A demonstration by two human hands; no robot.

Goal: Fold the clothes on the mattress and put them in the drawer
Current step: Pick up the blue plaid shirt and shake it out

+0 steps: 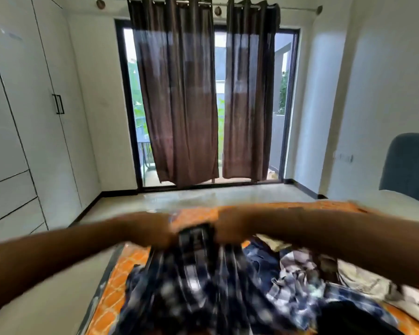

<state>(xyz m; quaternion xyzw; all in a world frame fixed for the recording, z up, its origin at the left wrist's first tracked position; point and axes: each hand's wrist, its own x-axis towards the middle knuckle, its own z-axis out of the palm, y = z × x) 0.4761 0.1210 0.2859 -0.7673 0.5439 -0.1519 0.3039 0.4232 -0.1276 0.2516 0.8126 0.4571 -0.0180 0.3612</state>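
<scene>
- A dark navy checked cloth garment is held up by its top edge over the orange patterned mattress, hanging down toward the person.
- The left hand and right hand sit close together on that edge; both are blurred but seem to grip it.
- A heap of unfolded clothes lies just beside it, so folding looks barely begun.
- The white wardrobe drawers stand shut, well apart.
</scene>
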